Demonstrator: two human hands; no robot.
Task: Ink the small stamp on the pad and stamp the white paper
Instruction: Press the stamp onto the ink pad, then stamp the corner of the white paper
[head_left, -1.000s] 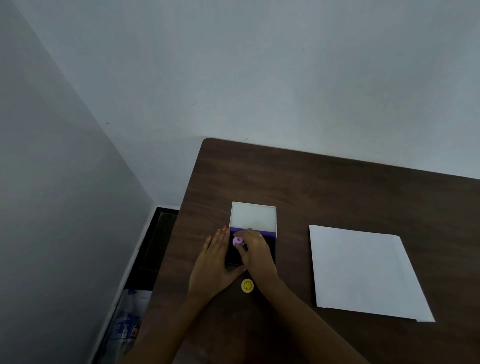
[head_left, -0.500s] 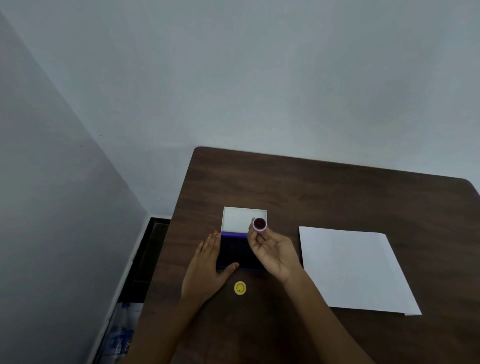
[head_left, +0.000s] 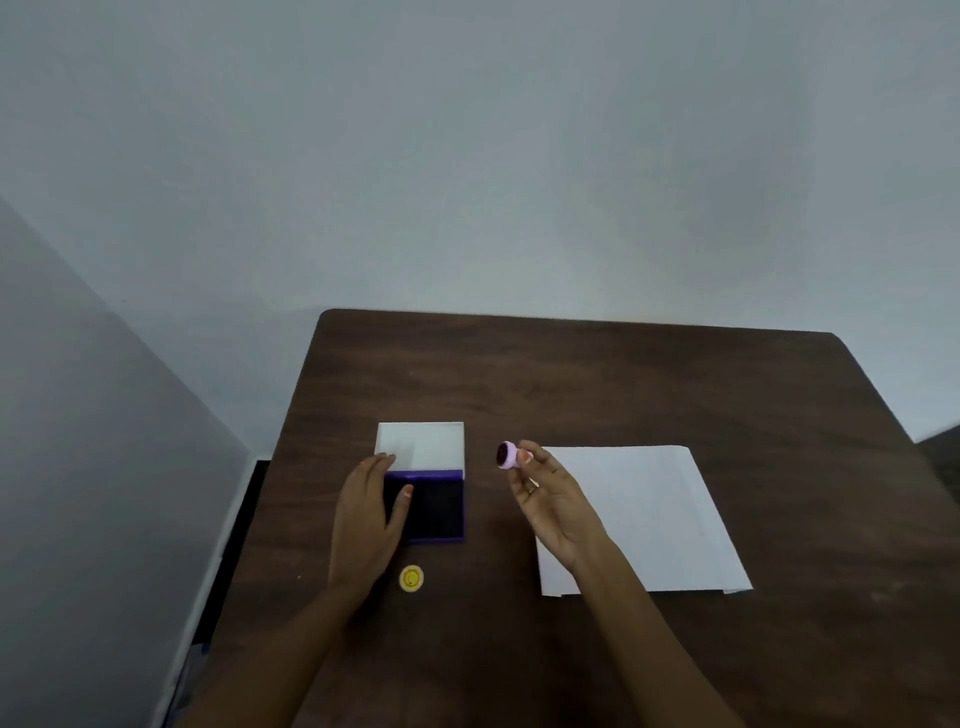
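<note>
A small pink round stamp (head_left: 507, 455) is pinched at the fingertips of my right hand (head_left: 555, 501), lifted above the table between the pad and the paper, its dark inked face turned to the left. The purple ink pad (head_left: 435, 506) lies open, its white lid (head_left: 421, 446) flipped back behind it. My left hand (head_left: 370, 519) rests flat on the pad's left edge, thumb on the dark ink surface. The white paper (head_left: 644, 514) lies to the right, partly under my right hand.
A small yellow round cap with a smiley (head_left: 411, 578) lies on the dark wooden table (head_left: 571, 384) just in front of the pad. The table's left edge drops to the floor beside a grey wall (head_left: 104, 415).
My right hand lifted the stamp off the pad and carried it right, toward the paper, turning its inked face up and sideways. The left hand stayed on the pad.
</note>
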